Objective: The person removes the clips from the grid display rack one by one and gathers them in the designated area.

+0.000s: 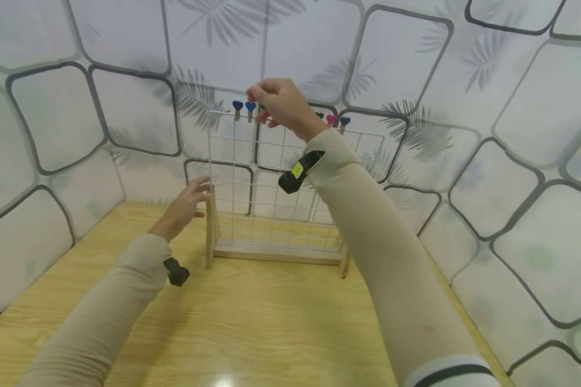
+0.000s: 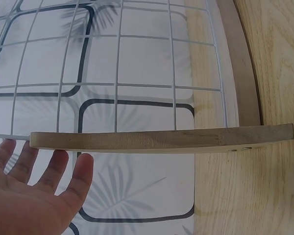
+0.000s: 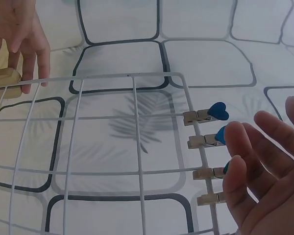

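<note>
A white wire grid panel (image 1: 209, 145) stands upright in a wooden stand (image 1: 276, 254). My left hand (image 1: 184, 207) is at the stand's left post (image 2: 161, 140), its extended fingertips touching or very near the post and the grid's edge. Along the top wire sit several small wooden clothespins with heart tops: a dark blue one (image 1: 238, 106), a lighter blue one (image 1: 250, 107), a pink one (image 1: 331, 119) and another dark blue one (image 1: 345, 122). My right hand (image 1: 285, 105) hovers beside the clothespins (image 3: 206, 141), fingers loosely bent, with nothing visibly pinched. It partly hides some clothespins.
The stand rests on a light wooden table (image 1: 232, 322). Behind and on both sides hangs a pale patterned cloth (image 1: 140, 118), close behind the grid. Black wrist cameras (image 1: 292, 180) are strapped to both sleeves.
</note>
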The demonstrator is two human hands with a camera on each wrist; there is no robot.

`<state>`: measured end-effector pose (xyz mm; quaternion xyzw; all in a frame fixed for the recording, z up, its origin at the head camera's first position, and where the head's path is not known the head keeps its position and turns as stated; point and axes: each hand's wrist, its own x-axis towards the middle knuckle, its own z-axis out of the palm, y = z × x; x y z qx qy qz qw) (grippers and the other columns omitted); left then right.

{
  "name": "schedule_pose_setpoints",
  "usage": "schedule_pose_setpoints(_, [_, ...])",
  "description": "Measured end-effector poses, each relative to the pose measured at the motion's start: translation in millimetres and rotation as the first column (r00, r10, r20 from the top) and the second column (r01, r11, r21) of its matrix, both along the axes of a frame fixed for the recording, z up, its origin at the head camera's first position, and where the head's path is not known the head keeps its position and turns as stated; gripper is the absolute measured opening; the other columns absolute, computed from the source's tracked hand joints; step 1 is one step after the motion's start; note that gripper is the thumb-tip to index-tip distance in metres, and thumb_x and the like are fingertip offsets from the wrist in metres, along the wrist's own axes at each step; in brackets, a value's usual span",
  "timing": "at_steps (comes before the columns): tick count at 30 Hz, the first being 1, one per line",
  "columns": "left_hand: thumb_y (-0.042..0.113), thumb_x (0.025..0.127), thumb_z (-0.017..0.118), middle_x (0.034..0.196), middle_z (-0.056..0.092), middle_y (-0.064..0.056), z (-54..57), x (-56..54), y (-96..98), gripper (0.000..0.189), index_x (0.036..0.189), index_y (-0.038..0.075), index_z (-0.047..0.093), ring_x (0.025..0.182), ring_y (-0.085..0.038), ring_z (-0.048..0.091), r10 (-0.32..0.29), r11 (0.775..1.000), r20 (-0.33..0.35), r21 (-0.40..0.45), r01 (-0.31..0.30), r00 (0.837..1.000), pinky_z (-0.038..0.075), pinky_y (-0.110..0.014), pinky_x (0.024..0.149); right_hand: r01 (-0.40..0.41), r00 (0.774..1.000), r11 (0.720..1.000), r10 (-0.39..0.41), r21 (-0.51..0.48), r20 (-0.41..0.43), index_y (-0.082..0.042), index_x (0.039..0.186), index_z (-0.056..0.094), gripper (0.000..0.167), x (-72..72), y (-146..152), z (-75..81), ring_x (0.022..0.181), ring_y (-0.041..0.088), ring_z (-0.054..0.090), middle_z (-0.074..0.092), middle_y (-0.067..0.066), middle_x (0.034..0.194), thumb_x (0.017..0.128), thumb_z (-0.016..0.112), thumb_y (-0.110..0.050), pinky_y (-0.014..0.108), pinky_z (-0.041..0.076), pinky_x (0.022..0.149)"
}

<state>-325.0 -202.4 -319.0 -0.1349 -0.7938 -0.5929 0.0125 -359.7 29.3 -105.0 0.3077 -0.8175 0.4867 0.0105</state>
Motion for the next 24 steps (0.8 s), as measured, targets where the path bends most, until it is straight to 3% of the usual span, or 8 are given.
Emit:
schedule_pose_setpoints(5, [0.016, 0.103, 0.032, 0.156, 0.017, -0.024, 1.0, 1.1, 1.2, 0.057, 0.156, 0.007, 0.010, 0.139, -0.043, 0.022, 0.012, 1.000, -0.004, 0.003, -0.012, 1.000, 0.035, -0.060, 0.099, 0.039, 0.999, 0.982, -0.031, 0.187, -0.042, -0.011, 0.132, 0.058, 0.038, -6.1, -14.0, 4.8, 0.082, 0.018, 0.064, 0.060, 0.005, 0.125, 0.102, 0.050, -0.031, 0.030, 0.048, 0.065])
schedule_pose_setpoints(10, [0.016, 0.104, 0.033, 0.156, 0.018, -0.024, 1.2, 1.4, 2.1, 0.057, 0.156, 0.007, 0.010, 0.138, -0.043, 0.023, 0.014, 1.000, 0.000, 0.011, -0.014, 1.000, 0.035, -0.061, 0.098, 0.189, 0.969, 0.866, -0.088, 0.462, -0.232, -0.016, 0.141, 0.051, 0.043, -10.7, -30.3, 4.1, 0.082, 0.012, 0.064, 0.062, 0.000, 0.124, 0.102, 0.048, -0.035, 0.026, 0.050, 0.078])
schedule_pose_setpoints(12, [0.015, 0.103, 0.033, 0.156, 0.018, -0.024, 1.3, 1.3, 2.4, 0.058, 0.156, 0.007, 0.011, 0.138, -0.043, 0.023, 0.015, 1.000, -0.003, 0.017, -0.015, 1.000, 0.035, -0.061, 0.098, 0.241, 0.953, 0.832, -0.105, 0.499, -0.285, -0.015, 0.140, 0.052, 0.042, -10.7, -35.9, 3.6, 0.081, 0.010, 0.065, 0.063, 0.000, 0.121, 0.102, 0.048, -0.033, 0.025, 0.050, 0.081])
schedule_pose_setpoints(16, [0.015, 0.103, 0.033, 0.156, 0.018, -0.024, 1.3, 1.3, 2.7, 0.057, 0.156, 0.007, 0.011, 0.138, -0.043, 0.023, 0.013, 1.000, -0.007, 0.026, -0.012, 1.000, 0.036, -0.060, 0.097, 0.295, 0.934, 0.813, -0.134, 0.502, -0.332, -0.011, 0.126, 0.061, 0.030, -8.2, -44.3, 1.5, 0.080, 0.010, 0.065, 0.066, 0.001, 0.108, 0.102, 0.051, -0.026, 0.023, 0.051, 0.076])
schedule_pose_setpoints(19, [0.014, 0.103, 0.033, 0.156, 0.018, -0.023, 0.7, 1.0, 2.2, 0.057, 0.156, 0.008, 0.011, 0.139, -0.042, 0.023, 0.012, 1.000, -0.003, 0.024, -0.011, 1.000, 0.035, -0.060, 0.097, 0.363, 0.902, 0.785, -0.162, 0.502, -0.399, -0.013, 0.112, 0.065, 0.019, -5.7, -48.8, -0.1, 0.084, 0.010, 0.061, 0.064, -0.002, 0.103, 0.101, 0.051, -0.018, 0.024, 0.047, 0.072])
schedule_pose_setpoints(21, [0.015, 0.103, 0.033, 0.156, 0.019, -0.022, 0.0, 0.4, 1.6, 0.057, 0.156, 0.008, 0.012, 0.139, -0.041, 0.023, 0.015, 1.000, -0.002, 0.022, -0.015, 1.000, 0.036, -0.059, 0.097, 0.403, 0.880, 0.785, -0.193, 0.471, -0.434, -0.015, 0.108, 0.065, 0.016, -4.2, -51.3, -0.6, 0.086, 0.010, 0.058, 0.063, -0.004, 0.105, 0.100, 0.050, -0.015, 0.025, 0.045, 0.070])
schedule_pose_setpoints(24, [0.015, 0.103, 0.033, 0.156, 0.019, -0.022, -0.8, -0.3, 0.6, 0.056, 0.156, 0.009, 0.013, 0.139, -0.041, 0.023, 0.017, 1.000, -0.005, 0.015, -0.017, 1.000, 0.035, -0.060, 0.097, 0.386, 0.884, 0.847, -0.226, 0.365, -0.410, -0.016, 0.108, 0.065, 0.016, -2.6, -53.9, -0.6, 0.083, 0.011, 0.061, 0.065, -0.004, 0.106, 0.100, 0.052, -0.013, 0.023, 0.046, 0.068])
